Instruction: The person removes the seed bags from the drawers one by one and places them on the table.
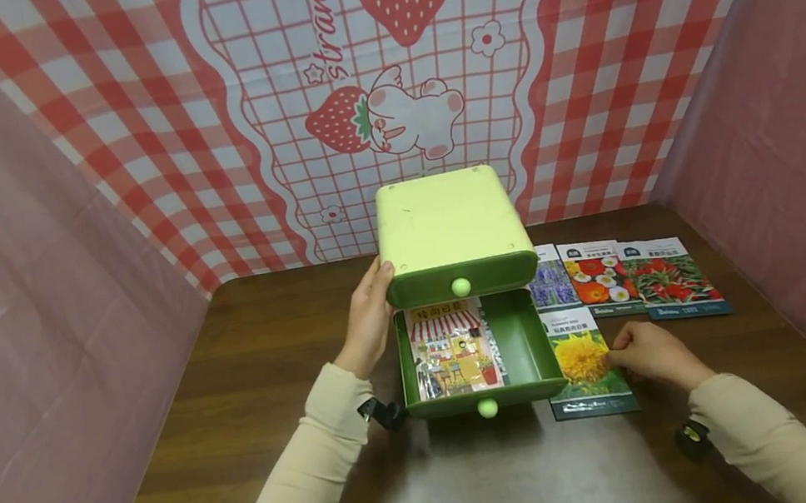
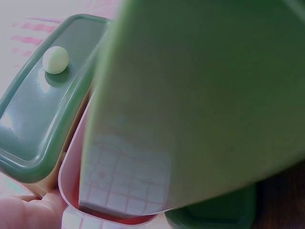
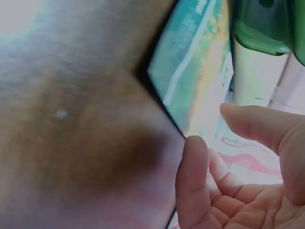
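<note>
A small two-drawer box [image 1: 450, 216] with a pale green top stands on the table. Its upper drawer [image 1: 423, 288] is closed; the lower drawer [image 1: 528, 345] is pulled out, with an illustrated packet [image 1: 453, 350] lying in its left part. My left hand [image 1: 368, 319] rests against the box's left side, fingertips near the top front corner. To the right of the drawer lies a yellow-flower seed packet [image 1: 582, 393]. At its right edge is my right hand [image 1: 653, 353]; in the right wrist view the thumb [image 3: 252, 121] and index finger stand apart beside the packet's edge.
Behind the yellow-flower packet lie a purple-flower packet [image 1: 550, 279], an orange-and-white one [image 1: 603, 281] and a red-flower one [image 1: 674, 277]. A red checked strawberry cloth [image 1: 267, 125] hangs behind the wooden table [image 1: 271, 343]. Pink curtains [image 1: 15, 291] flank both sides.
</note>
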`<state>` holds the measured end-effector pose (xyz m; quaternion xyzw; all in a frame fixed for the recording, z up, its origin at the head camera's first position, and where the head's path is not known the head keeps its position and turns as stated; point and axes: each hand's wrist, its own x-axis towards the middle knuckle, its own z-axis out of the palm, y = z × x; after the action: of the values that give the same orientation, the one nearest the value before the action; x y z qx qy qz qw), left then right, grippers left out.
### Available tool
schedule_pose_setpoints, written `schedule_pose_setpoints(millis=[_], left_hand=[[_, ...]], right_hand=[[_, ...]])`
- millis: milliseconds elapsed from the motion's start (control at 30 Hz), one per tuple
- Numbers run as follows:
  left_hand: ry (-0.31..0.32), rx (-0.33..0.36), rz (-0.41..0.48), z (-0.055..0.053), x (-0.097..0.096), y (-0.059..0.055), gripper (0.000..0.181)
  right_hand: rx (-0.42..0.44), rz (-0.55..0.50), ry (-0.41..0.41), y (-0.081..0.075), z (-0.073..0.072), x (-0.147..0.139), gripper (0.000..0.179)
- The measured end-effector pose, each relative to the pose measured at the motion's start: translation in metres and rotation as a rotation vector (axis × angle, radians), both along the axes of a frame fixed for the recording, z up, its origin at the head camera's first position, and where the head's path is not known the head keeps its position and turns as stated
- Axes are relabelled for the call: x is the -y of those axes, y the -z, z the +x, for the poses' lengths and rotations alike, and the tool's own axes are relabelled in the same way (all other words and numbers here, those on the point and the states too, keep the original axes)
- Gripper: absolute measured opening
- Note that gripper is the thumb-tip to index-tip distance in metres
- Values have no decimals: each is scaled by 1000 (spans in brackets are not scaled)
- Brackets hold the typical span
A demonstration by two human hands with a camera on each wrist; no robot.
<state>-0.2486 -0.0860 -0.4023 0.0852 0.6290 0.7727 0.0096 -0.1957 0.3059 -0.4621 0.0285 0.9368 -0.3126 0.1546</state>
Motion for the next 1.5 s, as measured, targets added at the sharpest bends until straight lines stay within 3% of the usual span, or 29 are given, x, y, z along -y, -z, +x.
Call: schedule_pose_setpoints(millis=[267,467,767,933,1100,1333,1500], left_hand=[[-3,3,-1,0,0,1,67],[-8,9,-1,-1,0,1,67],[-15,16,7,-1,-1,1,66],[-8,6,1,1,-1,0,66],[-11,9,2,0,-1,0,66],[-14,8,6,0,-1,0,67],[-16,8,15,1,-1,-1,66]], right_hand=[[-89,-121,-1,-19,-3,-4,40],[-238,-252,50,-41,-2,6,45],[-465,-211,42,-74,8,39,38],[-545,-209,-48,-81,12,64,25],[-547,-169,-160,-84,14,89,22],[-463,-133,-392,-77,9,116,30],[-416,-61,-453,-69,5,133,43]])
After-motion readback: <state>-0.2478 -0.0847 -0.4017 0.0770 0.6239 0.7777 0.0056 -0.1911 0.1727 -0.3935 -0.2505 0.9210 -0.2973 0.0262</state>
